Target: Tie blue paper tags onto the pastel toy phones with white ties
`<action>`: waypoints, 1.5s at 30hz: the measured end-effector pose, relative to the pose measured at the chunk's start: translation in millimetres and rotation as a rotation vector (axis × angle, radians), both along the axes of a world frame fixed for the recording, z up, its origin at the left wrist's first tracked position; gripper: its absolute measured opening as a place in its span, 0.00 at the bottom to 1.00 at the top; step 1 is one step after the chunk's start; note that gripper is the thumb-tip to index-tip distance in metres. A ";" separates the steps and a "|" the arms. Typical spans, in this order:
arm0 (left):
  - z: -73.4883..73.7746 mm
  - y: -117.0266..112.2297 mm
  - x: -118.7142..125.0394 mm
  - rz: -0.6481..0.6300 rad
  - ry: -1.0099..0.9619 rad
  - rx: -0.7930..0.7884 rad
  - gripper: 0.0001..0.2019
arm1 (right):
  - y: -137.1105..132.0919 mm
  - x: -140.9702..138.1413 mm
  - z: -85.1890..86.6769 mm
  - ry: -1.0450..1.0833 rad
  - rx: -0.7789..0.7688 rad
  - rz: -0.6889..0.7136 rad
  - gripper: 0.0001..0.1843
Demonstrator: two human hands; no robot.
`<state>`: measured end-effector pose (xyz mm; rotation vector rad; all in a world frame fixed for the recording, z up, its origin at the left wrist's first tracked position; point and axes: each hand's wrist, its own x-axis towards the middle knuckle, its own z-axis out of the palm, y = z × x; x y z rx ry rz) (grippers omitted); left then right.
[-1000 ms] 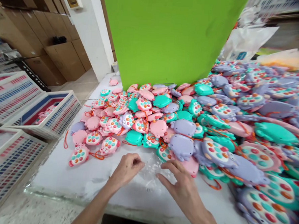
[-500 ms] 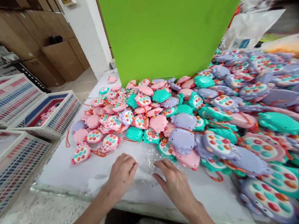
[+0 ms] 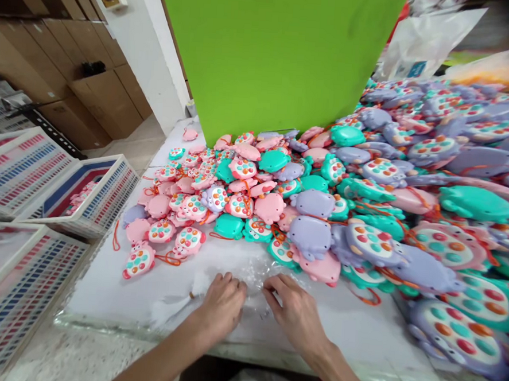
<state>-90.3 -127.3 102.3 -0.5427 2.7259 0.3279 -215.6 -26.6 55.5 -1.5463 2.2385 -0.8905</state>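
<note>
A crumpled clear plastic bag [image 3: 255,279] lies on the white tabletop between my hands. My left hand [image 3: 225,303] is closed at its left side, fingers curled, with the fingertips at the plastic. From the right, my right hand [image 3: 293,305] pinches the bag's other side between thumb and fingers. Left of my left hand lies a white bundle [image 3: 172,307] with a small brown band, its kind unclear. Just beyond the bag, pop-button animal toys are heaped, among them a purple one [image 3: 309,237], a teal one [image 3: 229,226] and a pink one [image 3: 140,260] with orange cords.
A tall green panel [image 3: 280,60] stands behind the heap. More toys [image 3: 457,329] spread along the table's right side. White plastic crates [image 3: 85,203] with coloured slats stand on the floor at left, before stacked cardboard boxes [image 3: 109,101]. A white bag [image 3: 427,46] sits at back right.
My left hand has moved right to the plastic bag and its fingers have curled. The white bundle has come into view beside it. My right hand's fingers have drawn together on the bag.
</note>
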 end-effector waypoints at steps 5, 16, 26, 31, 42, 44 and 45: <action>-9.4 2.6 2.7 0.021 -0.003 -0.019 0.08 | 1.3 -2.3 -1.1 -0.128 -0.052 -0.013 0.06; -14.1 9.0 -1.9 0.114 0.044 0.024 0.10 | 2.6 -2.3 5.0 -0.233 -0.113 0.036 0.07; -14.7 -8.5 19.7 0.141 0.161 0.123 0.10 | 27.7 -27.3 -2.4 0.014 -0.232 -0.015 0.24; -2.0 -16.6 18.7 0.121 0.155 0.121 0.07 | 19.2 -23.7 -6.1 0.020 -0.171 0.017 0.25; 31.1 -34.6 31.8 0.174 0.092 0.039 0.06 | 30.3 -35.9 -22.1 0.012 -0.167 -0.012 0.15; 33.1 -41.6 36.0 0.204 0.105 0.025 0.06 | 35.3 -37.4 -25.0 0.059 -0.158 -0.034 0.15; 33.8 -45.7 37.9 0.220 0.116 0.019 0.06 | 37.2 -38.1 -26.2 0.087 -0.151 -0.045 0.15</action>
